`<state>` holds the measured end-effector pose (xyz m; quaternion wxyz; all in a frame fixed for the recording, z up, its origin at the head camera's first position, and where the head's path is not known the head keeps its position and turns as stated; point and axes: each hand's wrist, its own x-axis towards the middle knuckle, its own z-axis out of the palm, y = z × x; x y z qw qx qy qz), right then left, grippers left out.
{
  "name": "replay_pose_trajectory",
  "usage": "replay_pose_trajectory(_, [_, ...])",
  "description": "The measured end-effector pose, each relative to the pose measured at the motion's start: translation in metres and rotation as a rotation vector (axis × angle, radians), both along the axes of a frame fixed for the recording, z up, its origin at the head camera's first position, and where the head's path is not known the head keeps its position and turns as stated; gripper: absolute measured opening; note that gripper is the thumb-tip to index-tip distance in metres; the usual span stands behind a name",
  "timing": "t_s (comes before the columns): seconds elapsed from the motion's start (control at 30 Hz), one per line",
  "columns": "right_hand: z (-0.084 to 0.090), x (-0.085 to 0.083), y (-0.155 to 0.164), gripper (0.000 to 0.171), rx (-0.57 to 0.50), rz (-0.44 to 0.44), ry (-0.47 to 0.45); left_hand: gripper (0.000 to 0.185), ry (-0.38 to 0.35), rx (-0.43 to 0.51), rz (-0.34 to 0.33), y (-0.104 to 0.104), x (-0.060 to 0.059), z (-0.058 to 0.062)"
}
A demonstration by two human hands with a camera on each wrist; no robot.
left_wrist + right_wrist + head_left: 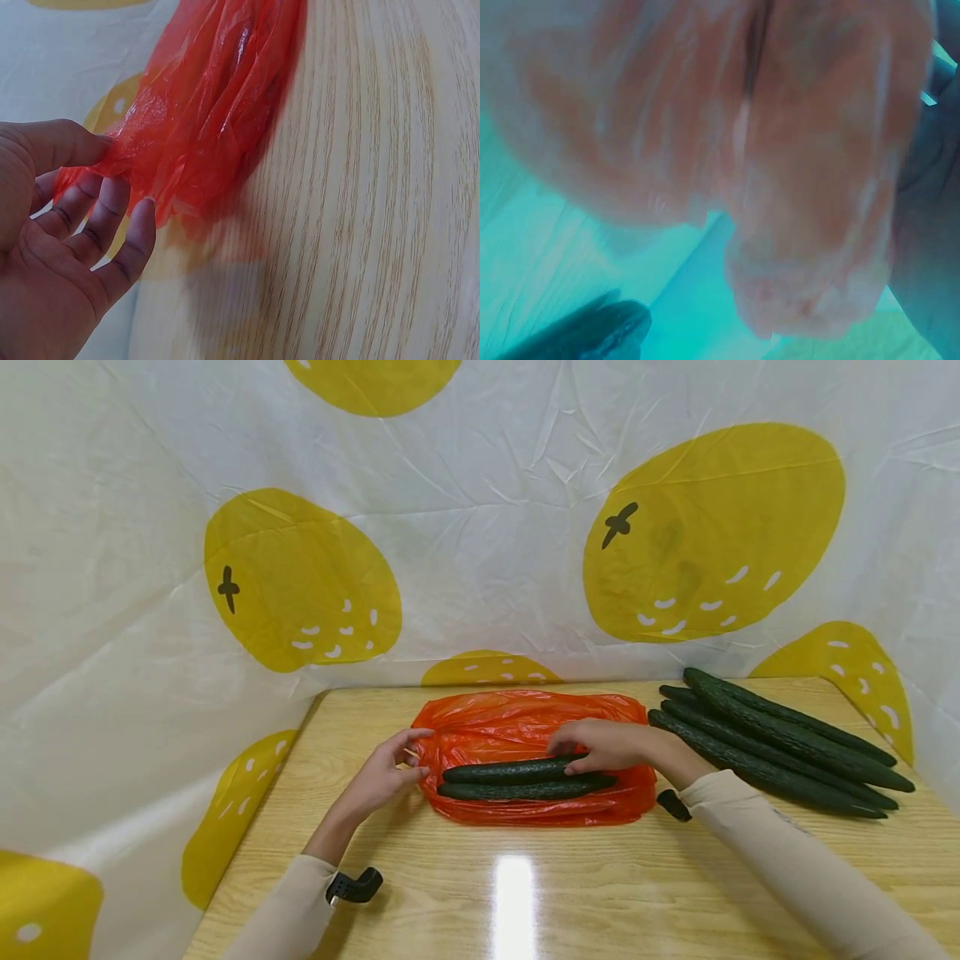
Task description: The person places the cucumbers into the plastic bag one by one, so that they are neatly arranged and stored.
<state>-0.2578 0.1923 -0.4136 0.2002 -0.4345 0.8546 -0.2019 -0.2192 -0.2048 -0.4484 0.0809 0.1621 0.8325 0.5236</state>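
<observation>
White plastic sheets with big yellow lemon shapes hang all around a pale wooden table (525, 893). On the table lies an orange plastic bag (525, 727), flat and crinkly. Two long dark green cucumbers (525, 781) lie side by side on the bag, near its front edge.

The left hand (386, 772) is at the bag's left end. In the left wrist view its thumb and fingers (112, 217) pinch a fold of the thin orange film, so this grip is closed on the bag. The right hand (600, 745) lies over the right end of the back cucumber, with its fingers curled on it. It looks like it is holding that cucumber. The right wrist view is blurry and blue-green, so it does not help much.

More cucumbers, a pile (780, 747) of about four, wait on the table to the right, just beside the bag.

I think the bag is very light, soft and floppy. It will slip and bunch up, so it is best held by pinching its edge, like the left hand does. The cucumbers look firm and stiff, a bit heavy, and their skin may be a little bumpy. They are long, so holding one near the middle or with the whole hand would keep it from tipping.

I cannot see any words, brand names or labels on anything.
</observation>
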Motion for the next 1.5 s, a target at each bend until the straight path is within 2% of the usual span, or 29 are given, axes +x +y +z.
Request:
replay_pose_trajectory(0.47, [-0.003, 0.001, 0.01, 0.036, 0.067, -0.06, 0.072, 0.055, -0.001, -0.001, -0.003, 0.001, 0.0, 0.001])
replay_pose_trajectory(0.63, [-0.002, 0.003, 0.01, 0.04, 0.09, -0.071, 0.063, 0.055, 0.004, -0.001, -0.008, 0.001, 0.0, 0.001])
replay_pose_trajectory(0.9, [-0.003, 0.002, 0.013, 0.036, 0.044, -0.054, -0.023, 0.055, -0.001, 0.0, -0.005, 0.001, 0.0, 0.001])
replay_pose_trajectory(1.17, [-0.002, 0.005, 0.018, 0.029, 0.013, -0.039, -0.024, 0.055, -0.007, -0.007, -0.006, 0.001, 0.0, 0.001])
replay_pose_trajectory(1.5, [0.007, 0.018, 0.037, 0.03, -0.034, -0.051, -0.036, 0.057, -0.017, 0.002, 0.0, 0.0, 0.002, 0.004])
